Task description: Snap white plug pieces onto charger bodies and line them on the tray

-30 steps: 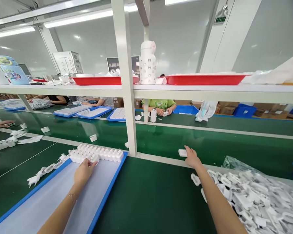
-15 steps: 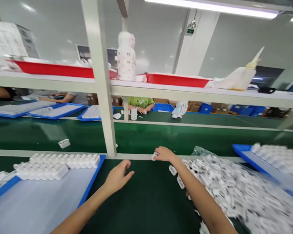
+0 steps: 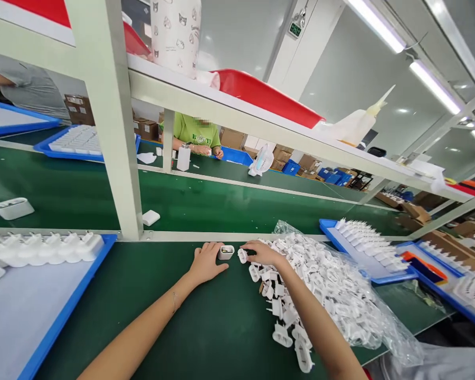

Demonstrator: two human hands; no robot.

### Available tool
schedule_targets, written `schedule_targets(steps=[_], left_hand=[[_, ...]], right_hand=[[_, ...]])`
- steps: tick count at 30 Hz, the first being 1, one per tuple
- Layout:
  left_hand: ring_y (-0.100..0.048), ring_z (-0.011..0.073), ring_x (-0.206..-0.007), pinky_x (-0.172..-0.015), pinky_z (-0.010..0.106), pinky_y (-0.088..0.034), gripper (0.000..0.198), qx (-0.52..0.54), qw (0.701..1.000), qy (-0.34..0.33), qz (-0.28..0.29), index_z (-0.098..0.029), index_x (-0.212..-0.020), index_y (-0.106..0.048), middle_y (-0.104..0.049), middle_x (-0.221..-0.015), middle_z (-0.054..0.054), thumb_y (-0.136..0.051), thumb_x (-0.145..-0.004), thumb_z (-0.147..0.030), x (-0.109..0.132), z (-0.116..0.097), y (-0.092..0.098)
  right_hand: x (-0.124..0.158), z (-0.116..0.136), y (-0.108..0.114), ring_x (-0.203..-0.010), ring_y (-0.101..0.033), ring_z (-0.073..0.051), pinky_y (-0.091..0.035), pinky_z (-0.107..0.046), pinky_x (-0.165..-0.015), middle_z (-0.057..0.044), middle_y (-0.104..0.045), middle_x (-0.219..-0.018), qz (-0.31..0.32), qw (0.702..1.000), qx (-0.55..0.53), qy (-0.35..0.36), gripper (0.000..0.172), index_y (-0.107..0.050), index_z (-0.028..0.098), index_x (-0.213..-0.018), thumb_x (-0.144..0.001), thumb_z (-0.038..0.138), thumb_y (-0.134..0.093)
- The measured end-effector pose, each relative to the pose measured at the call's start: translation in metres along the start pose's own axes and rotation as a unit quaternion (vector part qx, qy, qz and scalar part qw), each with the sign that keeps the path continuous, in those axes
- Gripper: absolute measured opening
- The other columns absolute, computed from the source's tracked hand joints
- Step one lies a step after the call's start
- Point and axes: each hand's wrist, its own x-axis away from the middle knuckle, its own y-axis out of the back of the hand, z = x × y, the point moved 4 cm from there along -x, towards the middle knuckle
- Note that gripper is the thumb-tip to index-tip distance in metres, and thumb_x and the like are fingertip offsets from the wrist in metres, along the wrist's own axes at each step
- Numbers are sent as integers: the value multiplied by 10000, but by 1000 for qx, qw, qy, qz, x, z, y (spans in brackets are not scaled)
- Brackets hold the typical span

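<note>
My left hand (image 3: 206, 264) is closed around the left side of a small white housing (image 3: 226, 253), thumb in front and fingers behind. The open end of this housing faces me and shows small parts inside. Just to the right, my right hand (image 3: 263, 253) pinches a white oval plug cover (image 3: 243, 256), a short gap from the housing. Beneath and beside my right forearm lies a big heap of similar white plug covers (image 3: 320, 269), partly on a clear plastic bag (image 3: 404, 343).
A blue-rimmed tray (image 3: 69, 311) with rows of white housings stands left; another blue tray (image 3: 374, 272) is at right. White housings (image 3: 13, 208) lie on the green belt (image 3: 221, 203). A shelf post (image 3: 113, 132) rises ahead. Across the belt sits a person in green (image 3: 196, 132).
My left hand, empty with fingers apart before, now grips a white housing. My right hand still holds a plug cover, now close to that housing. The camera view has tilted and shifted right.
</note>
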Motion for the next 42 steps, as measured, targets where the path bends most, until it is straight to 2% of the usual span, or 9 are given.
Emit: schedule_targets(steps=[3,6,13,17,22,26,30,37,42], left_hand=[[-481,255,-1046,-847,393,-296,260,44,999,-3,11,-248,-1022,-564,-616,-1063,36,-552,-792,-369,-10,0,-5],[-494,232,-992,-835,372,-287,201,78,997,-22,14,-247,-949,-583,-629,-983,10,-559,-794,-372,-11,6,-6],[-491,213,-924,-773,328,-275,133,98,994,-34,21,-220,-837,-543,-612,-869,-10,-588,-768,-325,-5,9,-3],[-485,207,-889,-768,325,-272,122,99,994,-40,32,-214,-821,-530,-596,-821,-11,-571,-780,-321,-5,7,-1],[-474,199,-877,-776,330,-270,122,102,993,-44,39,-213,-831,-527,-593,-820,-15,-569,-781,-316,-5,7,-1],[-473,200,-879,-785,338,-272,133,103,993,-45,44,-216,-846,-526,-597,-830,-16,-571,-782,-323,-5,8,-2],[-478,208,-883,-772,340,-278,149,98,993,-40,46,-212,-851,-531,-594,-823,-6,-568,-784,-340,-5,9,-1],[-482,220,-916,-778,346,-287,174,102,993,-44,45,-205,-846,-523,-611,-875,3,-580,-778,-355,-5,9,-2],[-492,225,-925,-816,364,-307,166,102,993,-44,46,-215,-883,-539,-614,-895,9,-556,-785,-348,-4,8,-2]], right_hand=[[-4,5,-12,-1228,-431,-281,-329,-414,-990,-70,-533,-1280,-12,1000,0,2,243,-674,243,-974,-741,311,-654],[-5,15,-13,-1159,-482,-242,-340,-379,-964,-50,-576,-1189,-30,1000,-1,7,58,-649,211,-790,-771,245,-607],[3,34,-15,-982,-514,-251,-393,-338,-796,-48,-585,-970,-57,998,1,-10,264,-581,207,-876,-690,361,-687],[1,41,-21,-843,-544,-210,-389,-303,-722,-10,-578,-852,-96,992,-80,-29,175,-510,210,-762,-693,295,-648],[-2,40,-18,-602,-549,-155,-401,-264,-590,52,-521,-658,-133,971,-188,-66,87,-442,227,-856,-792,275,-476],[-2,55,-3,-666,-546,-160,-431,-282,-625,7,-549,-759,-185,962,-202,-25,125,-526,215,-871,-778,298,-512],[-3,76,0,-851,-582,-178,-469,-309,-750,-41,-608,-963,-181,957,-221,40,134,-579,220,-898,-798,287,-520],[-4,78,-23,-864,-611,-188,-493,-317,-756,-35,-663,-941,-203,944,-259,27,136,-607,221,-906,-798,258,-534],[-1,81,-21,-853,-604,-184,-475,-309,-765,-40,-650,-950,-207,954,-209,49,156,-616,224,-940,-826,230,-509]])
